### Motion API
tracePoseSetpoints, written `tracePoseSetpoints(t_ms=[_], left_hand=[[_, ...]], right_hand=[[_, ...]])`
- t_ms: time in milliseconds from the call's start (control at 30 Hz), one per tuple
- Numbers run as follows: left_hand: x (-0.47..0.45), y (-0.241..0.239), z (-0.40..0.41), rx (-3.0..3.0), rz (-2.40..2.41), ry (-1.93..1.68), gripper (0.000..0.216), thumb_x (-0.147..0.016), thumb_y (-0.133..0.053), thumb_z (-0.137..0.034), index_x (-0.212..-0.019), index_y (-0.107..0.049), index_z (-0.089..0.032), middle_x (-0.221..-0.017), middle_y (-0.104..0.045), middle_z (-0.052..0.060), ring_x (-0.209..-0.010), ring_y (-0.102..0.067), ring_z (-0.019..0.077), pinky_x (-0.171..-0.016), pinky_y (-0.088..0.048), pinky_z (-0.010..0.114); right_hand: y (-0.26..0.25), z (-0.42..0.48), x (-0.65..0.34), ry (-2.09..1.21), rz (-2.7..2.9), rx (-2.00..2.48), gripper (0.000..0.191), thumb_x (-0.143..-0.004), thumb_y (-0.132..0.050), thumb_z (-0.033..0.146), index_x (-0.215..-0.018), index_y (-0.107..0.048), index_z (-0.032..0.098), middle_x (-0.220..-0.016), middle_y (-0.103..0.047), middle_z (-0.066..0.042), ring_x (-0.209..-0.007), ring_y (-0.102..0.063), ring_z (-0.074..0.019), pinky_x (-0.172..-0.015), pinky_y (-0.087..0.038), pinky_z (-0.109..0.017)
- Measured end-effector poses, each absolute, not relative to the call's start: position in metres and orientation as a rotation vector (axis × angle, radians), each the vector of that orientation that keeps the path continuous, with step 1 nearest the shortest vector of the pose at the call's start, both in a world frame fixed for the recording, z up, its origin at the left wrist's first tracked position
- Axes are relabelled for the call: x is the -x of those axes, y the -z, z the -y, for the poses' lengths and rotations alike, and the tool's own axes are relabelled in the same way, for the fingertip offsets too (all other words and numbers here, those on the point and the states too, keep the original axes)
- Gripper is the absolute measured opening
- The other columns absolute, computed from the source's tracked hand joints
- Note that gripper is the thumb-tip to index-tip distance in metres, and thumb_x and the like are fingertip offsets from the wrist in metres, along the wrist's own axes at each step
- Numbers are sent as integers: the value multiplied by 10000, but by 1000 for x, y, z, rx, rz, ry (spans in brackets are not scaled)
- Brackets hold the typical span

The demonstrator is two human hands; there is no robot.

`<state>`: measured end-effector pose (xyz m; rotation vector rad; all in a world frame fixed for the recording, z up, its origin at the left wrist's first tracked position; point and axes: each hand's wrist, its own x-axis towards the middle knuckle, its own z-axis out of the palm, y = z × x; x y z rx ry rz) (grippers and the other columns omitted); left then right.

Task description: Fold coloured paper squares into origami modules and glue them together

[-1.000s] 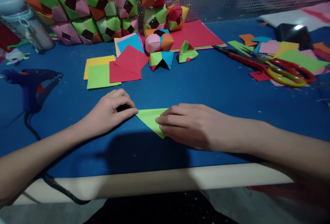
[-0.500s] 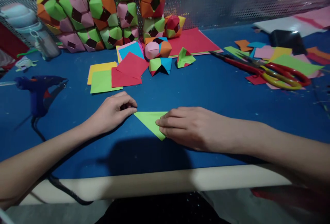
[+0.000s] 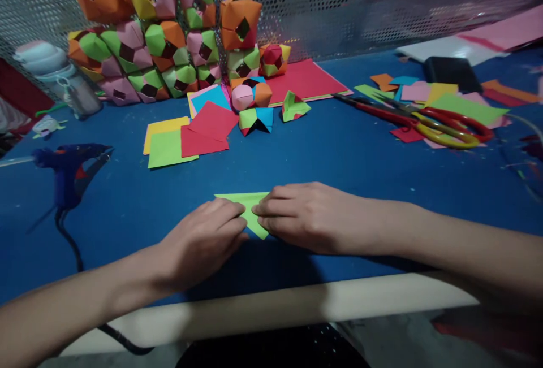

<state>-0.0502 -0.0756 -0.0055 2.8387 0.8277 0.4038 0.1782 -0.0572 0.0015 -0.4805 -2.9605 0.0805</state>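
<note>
Left hand (image 3: 207,241) and right hand (image 3: 299,216), grips closed, press a green triangle (image 3: 253,223), long edge crosswise, tip pointing nearward.

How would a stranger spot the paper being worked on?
Find the blue table, then the left hand and right hand near its pale edge. There lies the green paper, one corner pointing toward that edge; unlike the green square beyond, hands partly cover it.
</note>
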Motion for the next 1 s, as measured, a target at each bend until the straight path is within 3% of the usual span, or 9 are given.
tracePoseSetpoints(t_ms=[100, 267, 500, 700, 833, 1000], left_hand=[[50, 13, 75, -2901, -862, -353, 212, -906, -431, -231, -923, -619, -134, -974, -632, 102, -859, -563, 188, -750, -502, 339], [51, 11, 73, -2964, -909, -300, 266, -892, -455, -313, -991, -611, -122, -1244, -534, 175, -1001, -546, 254, -836, -498, 424], [43, 7, 73, -3089, -901, -231, 288, -883, -458, -362, -878, -621, -124, -1199, -553, 232, -911, -572, 264, -755, -514, 458], [45, 8, 75, -3211, -930, -106, 269, -879, -460, -373, -912, -605, -148, -1200, -568, 192, -830, -568, 236, -692, -513, 424], [47, 9, 77, -3280, -983, -150, 316, -859, -490, -408, -879, -619, -121, -1121, -613, 201, -822, -583, 243, -691, -518, 423], [48, 5, 71, -3280, -961, -269, 324, -864, -488, -397, -770, -623, -118, -1052, -659, 187, -764, -590, 231, -666, -523, 400]], right_hand=[[-3, 56, -180, -94, 2990, 468, 254, -937, -377, 191, -953, -626, 138, -979, -619, -102, -848, -489, -177, -680, -391, -303], [-3, 56, -180, -68, 2979, 555, 244, -924, -385, 213, -858, -612, 151, -1122, -565, -115, -757, -452, -151, -594, -332, -281], [-1, 63, -170, 49, 2984, 705, 162, -883, -436, 173, -888, -595, 144, -1095, -611, -123, -729, -449, -160, -582, -322, -284], [-8, 69, -185, 336, 3000, 1009, 172, -878, -462, 184, -830, -619, 133, -837, -692, -108, -554, -518, -153, -504, -286, -296], [-12, 71, -196, 437, 3023, 1094, 196, -855, -447, 145, -785, -630, 132, -603, -657, -74, -433, -506, -145, -514, -287, -316], [-13, 69, -201, 409, 3020, 1075, 217, -836, -437, 119, -687, -590, 156, -537, -613, -53, -425, -490, -131, -525, -273, -308]])
